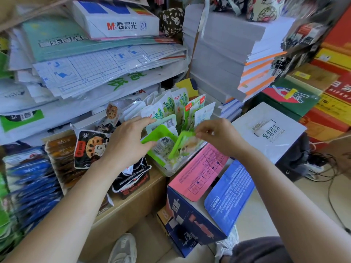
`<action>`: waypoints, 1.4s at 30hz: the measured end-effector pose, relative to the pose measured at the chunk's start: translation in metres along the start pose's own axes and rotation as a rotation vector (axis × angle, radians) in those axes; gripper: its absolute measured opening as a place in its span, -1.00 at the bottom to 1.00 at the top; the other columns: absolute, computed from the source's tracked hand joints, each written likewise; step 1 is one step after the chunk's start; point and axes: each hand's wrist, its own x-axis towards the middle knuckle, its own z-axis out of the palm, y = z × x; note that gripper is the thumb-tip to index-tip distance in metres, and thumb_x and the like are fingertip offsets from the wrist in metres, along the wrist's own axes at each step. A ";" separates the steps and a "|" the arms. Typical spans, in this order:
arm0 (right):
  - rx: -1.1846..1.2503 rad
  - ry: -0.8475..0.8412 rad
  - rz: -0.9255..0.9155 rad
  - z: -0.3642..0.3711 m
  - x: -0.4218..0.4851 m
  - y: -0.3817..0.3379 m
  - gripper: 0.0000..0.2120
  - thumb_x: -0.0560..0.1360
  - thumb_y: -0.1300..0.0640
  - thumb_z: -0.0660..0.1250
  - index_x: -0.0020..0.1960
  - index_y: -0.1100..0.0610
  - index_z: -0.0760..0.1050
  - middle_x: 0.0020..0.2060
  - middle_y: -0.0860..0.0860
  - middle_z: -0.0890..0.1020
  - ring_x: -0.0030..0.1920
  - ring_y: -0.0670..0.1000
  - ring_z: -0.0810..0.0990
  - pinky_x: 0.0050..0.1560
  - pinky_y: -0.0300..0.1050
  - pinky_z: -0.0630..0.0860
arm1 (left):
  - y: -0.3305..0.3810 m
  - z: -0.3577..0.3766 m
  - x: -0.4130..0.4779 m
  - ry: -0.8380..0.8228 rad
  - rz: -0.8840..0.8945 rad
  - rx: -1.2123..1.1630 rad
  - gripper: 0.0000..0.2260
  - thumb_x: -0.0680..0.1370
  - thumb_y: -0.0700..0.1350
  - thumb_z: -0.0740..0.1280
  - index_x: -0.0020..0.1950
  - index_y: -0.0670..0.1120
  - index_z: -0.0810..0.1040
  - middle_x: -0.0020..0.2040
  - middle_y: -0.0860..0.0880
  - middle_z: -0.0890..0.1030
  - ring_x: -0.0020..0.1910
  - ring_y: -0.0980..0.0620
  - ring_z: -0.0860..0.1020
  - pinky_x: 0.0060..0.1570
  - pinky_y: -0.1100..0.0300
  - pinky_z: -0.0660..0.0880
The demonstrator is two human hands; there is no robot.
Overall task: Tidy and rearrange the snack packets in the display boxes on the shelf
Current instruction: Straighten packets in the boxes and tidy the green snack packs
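Two hands at the green snack box

Blue packets [32, 179] and brown packets [60, 149] crowd the left end of the shelf [133, 202], beside a lotus-root packet [91, 147]. The left hand [127, 143] grips a green packet [157, 138] between thumb and fingers in the clear display box [167, 172]. The right hand [218, 135] pinches the top of a second green packet [180, 145], which leans in the same box, above a pink-flapped carton [197, 173].
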 end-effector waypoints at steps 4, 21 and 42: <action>0.314 0.212 0.059 -0.010 -0.003 -0.011 -0.95 0.52 0.27 0.43 -0.11 0.16 0.63 -0.24 0.04 0.72 -0.24 -0.04 0.67 -0.17 -0.25 0.57 | 0.001 -0.002 -0.001 -0.002 -0.010 -0.040 -0.49 0.44 0.02 0.56 0.37 0.01 0.55 0.24 0.04 0.60 0.18 -0.01 0.56 0.10 0.13 0.42; 0.699 0.290 0.015 -0.001 -0.002 -0.034 -0.92 0.53 0.34 0.38 -0.09 0.20 0.60 -0.27 0.03 0.69 -0.22 0.00 0.64 -0.11 -0.05 0.61 | 0.003 -0.015 -0.002 0.019 -0.128 -0.259 -0.74 0.44 -0.18 0.56 0.06 0.08 0.66 -0.24 0.24 0.57 -0.26 0.33 0.57 -0.32 0.57 0.37; 0.751 0.202 0.119 0.065 -0.006 -0.022 -0.84 0.52 0.38 0.39 -0.13 0.14 0.60 -0.31 0.01 0.66 -0.26 -0.02 0.62 -0.12 -0.16 0.56 | -0.006 -0.029 -0.001 0.077 -0.074 -0.594 -0.75 0.58 -0.29 0.37 0.12 0.03 0.67 -0.02 0.09 0.72 0.01 0.17 0.67 0.05 0.20 0.62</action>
